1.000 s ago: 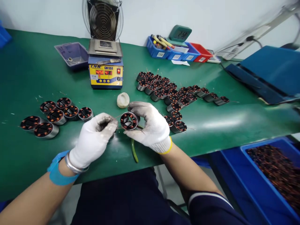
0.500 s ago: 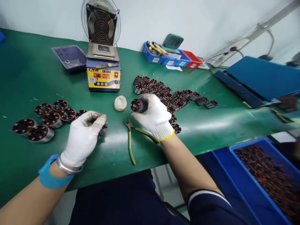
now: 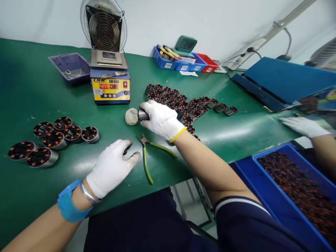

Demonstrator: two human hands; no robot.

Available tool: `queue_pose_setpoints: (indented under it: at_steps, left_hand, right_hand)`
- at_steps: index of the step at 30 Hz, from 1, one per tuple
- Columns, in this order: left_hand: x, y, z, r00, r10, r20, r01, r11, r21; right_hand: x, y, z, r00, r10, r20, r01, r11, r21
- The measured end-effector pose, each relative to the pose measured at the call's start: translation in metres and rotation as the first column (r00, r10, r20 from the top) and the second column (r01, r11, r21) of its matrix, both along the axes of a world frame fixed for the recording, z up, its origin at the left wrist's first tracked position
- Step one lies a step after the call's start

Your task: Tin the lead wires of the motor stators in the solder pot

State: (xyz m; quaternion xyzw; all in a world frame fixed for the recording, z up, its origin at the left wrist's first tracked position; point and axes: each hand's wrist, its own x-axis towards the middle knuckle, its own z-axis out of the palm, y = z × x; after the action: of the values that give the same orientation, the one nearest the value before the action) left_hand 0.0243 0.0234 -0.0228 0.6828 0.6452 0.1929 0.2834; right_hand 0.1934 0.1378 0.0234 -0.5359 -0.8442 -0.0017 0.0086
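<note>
White gloves cover both of my hands. My right hand (image 3: pixel 157 117) grips a metal-cased motor coil (image 3: pixel 143 115), tilted on its side with its end against the round pale block (image 3: pixel 131 116). Thumb and fingers apart, my left hand (image 3: pixel 112 166) hovers over the green table (image 3: pixel 168 171) with nothing in its grasp. Just right of it lie green-handled cutters (image 3: pixel 146 150), jaws apart. Several finished-looking coils (image 3: pixel 54 140) stand at the left, and a larger cluster of coils (image 3: pixel 181 105) stands behind and right of my right hand.
A yellow-and-blue heater unit (image 3: pixel 110 87) stands at the back, with a fan (image 3: pixel 105 31) behind it and a purple tray (image 3: pixel 70 75) beside it. Small bins (image 3: pixel 168 64) line the wall. Another person's gloved hand (image 3: pixel 304 126) rests at the right, above a blue crate (image 3: pixel 278 189) of parts.
My right hand has tipped the coil over and brought it to the pale block. My left hand has moved right and its fingers have spread. Another person's hand has appeared at the right.
</note>
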Motion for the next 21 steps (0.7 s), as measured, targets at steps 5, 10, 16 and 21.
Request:
queue_pose_setpoints:
  at_steps: [5,10,16,21]
  left_hand:
    - [0.001,0.000,0.003,0.996,0.017,-0.089,-0.020,0.999,-0.036]
    - [-0.002,-0.001,0.006,0.935,0.098,-0.340,-0.112,0.993,-0.022]
    - [-0.009,-0.001,0.015,0.841,0.138,-0.523,-0.181,0.983,-0.031]
    - [-0.004,-0.004,0.017,0.817,0.119,-0.564,-0.157,0.987,-0.019]
  right_hand:
    - [0.005,-0.002,0.008,0.999,0.043,0.014,-0.044,0.994,0.102]
    - [-0.001,-0.009,0.016,0.975,0.014,0.223,-0.042,0.992,0.120]
    - [-0.013,-0.008,0.012,0.970,-0.020,0.244,0.009,0.999,0.047]
    - [-0.010,0.000,0.028,0.971,0.010,0.240,-0.032,0.995,0.090]
